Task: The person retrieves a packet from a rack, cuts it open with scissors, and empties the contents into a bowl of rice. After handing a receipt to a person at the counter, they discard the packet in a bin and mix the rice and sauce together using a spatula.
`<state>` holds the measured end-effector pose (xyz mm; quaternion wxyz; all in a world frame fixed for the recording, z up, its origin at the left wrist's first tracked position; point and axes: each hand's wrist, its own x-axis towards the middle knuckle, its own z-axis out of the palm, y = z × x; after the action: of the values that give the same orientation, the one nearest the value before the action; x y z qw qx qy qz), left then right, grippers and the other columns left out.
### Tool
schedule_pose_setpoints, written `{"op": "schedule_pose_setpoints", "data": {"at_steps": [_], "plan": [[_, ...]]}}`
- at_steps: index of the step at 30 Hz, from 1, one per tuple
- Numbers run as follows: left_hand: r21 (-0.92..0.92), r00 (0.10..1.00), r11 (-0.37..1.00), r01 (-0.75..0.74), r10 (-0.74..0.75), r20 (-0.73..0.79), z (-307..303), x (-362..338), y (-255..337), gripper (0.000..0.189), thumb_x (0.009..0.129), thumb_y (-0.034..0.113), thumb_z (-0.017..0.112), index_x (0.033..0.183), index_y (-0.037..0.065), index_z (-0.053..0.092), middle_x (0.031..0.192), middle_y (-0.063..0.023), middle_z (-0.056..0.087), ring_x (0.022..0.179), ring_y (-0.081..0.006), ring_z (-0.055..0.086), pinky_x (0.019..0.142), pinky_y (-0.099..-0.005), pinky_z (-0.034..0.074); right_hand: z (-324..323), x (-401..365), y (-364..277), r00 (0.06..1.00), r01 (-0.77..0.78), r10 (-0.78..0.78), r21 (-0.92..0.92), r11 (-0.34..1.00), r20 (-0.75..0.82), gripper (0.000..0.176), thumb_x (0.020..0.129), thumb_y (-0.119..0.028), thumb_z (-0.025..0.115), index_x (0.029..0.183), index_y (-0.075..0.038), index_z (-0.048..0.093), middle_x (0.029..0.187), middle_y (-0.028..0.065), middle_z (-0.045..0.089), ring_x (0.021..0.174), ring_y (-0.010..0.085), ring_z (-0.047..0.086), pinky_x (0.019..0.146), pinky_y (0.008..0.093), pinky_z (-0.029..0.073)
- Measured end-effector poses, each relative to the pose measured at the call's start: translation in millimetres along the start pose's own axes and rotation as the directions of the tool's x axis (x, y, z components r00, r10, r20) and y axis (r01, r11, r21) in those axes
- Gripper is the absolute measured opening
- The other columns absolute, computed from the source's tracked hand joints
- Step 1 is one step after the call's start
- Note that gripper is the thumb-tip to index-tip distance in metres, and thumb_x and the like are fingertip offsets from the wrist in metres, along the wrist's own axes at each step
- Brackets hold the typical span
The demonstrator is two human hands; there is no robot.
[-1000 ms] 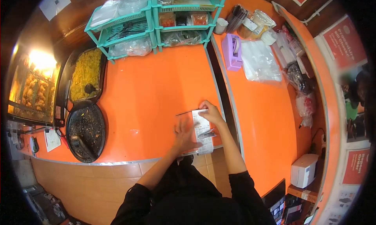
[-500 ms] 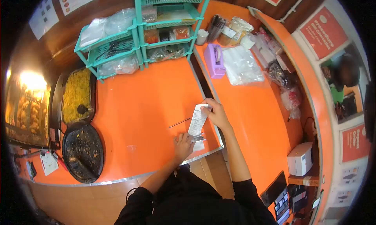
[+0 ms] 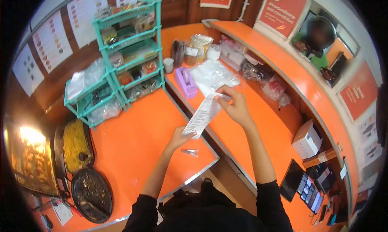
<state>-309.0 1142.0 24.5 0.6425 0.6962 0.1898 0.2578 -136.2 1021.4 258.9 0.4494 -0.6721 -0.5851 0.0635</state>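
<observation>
While the left hand (image 3: 180, 138) pinches one end, the receipt (image 3: 203, 114) slants away rightward to the pinching right hand (image 3: 236, 105).

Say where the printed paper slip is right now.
In the head view, the printed paper slip is near the picture's middle, its lower-left end in the left hand and its upper-right end in the right hand, the purple dispenser beyond it.

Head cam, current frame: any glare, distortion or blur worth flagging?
Head view: lamp at left burns out to white; head view: wide-angle distortion bows the orange ledge, corners go black; head view: the other person's head at upper right is blurred; head view: receipt lines show, print too small to read.
</observation>
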Motion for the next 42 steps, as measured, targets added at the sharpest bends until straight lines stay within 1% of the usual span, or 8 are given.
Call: {"op": "schedule_pose_setpoints", "data": {"at_steps": [4,9,16,20,24,30,35,42], "plan": [[-0.199,0.994,0.978,0.061,-0.041,0.101,2.6,3.2,56.3,0.028,0.081,0.012,0.072,0.103,-0.004,0.067,0.094,-0.0092,0.07,0.082,-0.0139,0.066,0.075,-0.028,0.051,-78.1,-9.0,31.5,0.958,0.08,-0.066,0.037,0.996,-0.279,0.013,0.081,-0.007,0.065,0.09,0.001,0.058,0.083,0.0041,0.064,0.08,0.0094,0.057,0.071,0.0259,0.046],[-0.219,1.0,0.976,0.021,-0.025,-0.014,44.3,45.0,110.6,0.031,0.082,0.008,0.07,0.109,-0.005,0.063,0.098,-0.01,0.069,0.088,-0.0146,0.064,0.078,-0.0275,0.051,-175.5,-54.2,55.9,0.961,0.007,0.023,0.107,0.994,-0.274,0.007,0.084,-0.002,0.062,0.089,0.0,0.058,0.08,-0.0016,0.058,0.075,0.0044,0.053,0.063,0.0202,0.041],[-0.52,0.955,0.801,-0.296,0.255,-0.151,199.2,174.4,167.7,0.023,0.088,0.002,0.059,0.109,0.004,0.049,0.095,-0.0057,0.062,0.079,-0.0119,0.062,0.059,-0.0246,0.05,-295.3,-124.5,68.6,0.803,-0.146,0.061,-0.096,0.985,-0.593,0.024,0.082,0.003,0.056,0.105,-0.005,0.054,0.069,-0.0014,0.05,0.059,0.0042,0.043,0.053,0.0207,0.032],[-0.383,0.78,0.688,-0.616,0.599,-0.179,293.8,264.8,194.1,0.009,0.091,0.001,0.052,0.098,0.007,0.051,0.084,-0.0029,0.057,0.073,-0.0092,0.06,0.049,-0.0228,0.046,-361.0,-155.4,115.5,0.739,-0.258,0.03,-0.242,0.935,-0.674,0.013,0.082,0.0,0.055,0.093,-0.004,0.06,0.064,-0.0004,0.049,0.054,0.0054,0.039,0.049,0.0237,0.03],[0.145,0.595,0.616,-0.774,0.786,-0.166,377.3,320.2,233.1,0.015,0.083,-0.004,0.053,0.077,0.004,0.064,0.087,-0.0115,0.064,0.074,-0.0255,0.062,0.066,-0.0312,0.049,-413.3,-171.7,150.0,0.692,-0.357,0.065,-0.263,0.897,-0.719,0.009,0.083,-0.004,0.056,0.083,-0.003,0.065,0.068,0.0033,0.058,0.056,0.0084,0.045,0.051,0.0258,0.037],[0.605,0.856,0.639,-0.475,0.496,0.148,448.6,384.3,229.1,0.029,0.07,0.029,0.071,0.091,0.009,0.071,0.104,-0.013,0.061,0.104,-0.0314,0.054,0.089,-0.0446,0.043,-456.7,-179.9,235.8,0.687,-0.52,0.284,-0.179,0.835,-0.669,0.014,0.084,-0.009,0.057,0.089,0.0,0.066,0.066,-0.0008,0.054,0.057,0.0071,0.045,0.053,0.0237,0.037],[0.762,0.922,0.524,-0.38,0.281,0.267,477.9,409.4,246.9,0.051,0.066,0.048,0.073,0.099,0.01,0.068,0.127,-0.0127,0.048,0.121,-0.0328,0.04,0.096,-0.0552,0.033,-464.2,-167.7,262.3,0.716,-0.527,0.259,-0.259,0.81,-0.648,0.018,0.082,-0.013,0.061,0.095,-0.003,0.067,0.091,0.012,0.059,0.079,0.0204,0.055,0.07,0.0332,0.047],[0.812,0.935,0.469,-0.347,0.236,0.264,507.3,446.4,232.2,0.058,0.08,0.05,0.06,0.124,0.012,0.057,0.146,-0.014,0.031,0.132,-0.0321,0.03,0.104,-0.054,0.025,-452.9,-151.6,254.9,0.755,-0.571,0.116,-0.561,0.599,-0.645,0.027,0.086,-0.025,0.057,0.103,-0.006,0.066,0.109,0.0115,0.055,0.105,0.028,0.049,0.091,0.0459,0.037]]}}
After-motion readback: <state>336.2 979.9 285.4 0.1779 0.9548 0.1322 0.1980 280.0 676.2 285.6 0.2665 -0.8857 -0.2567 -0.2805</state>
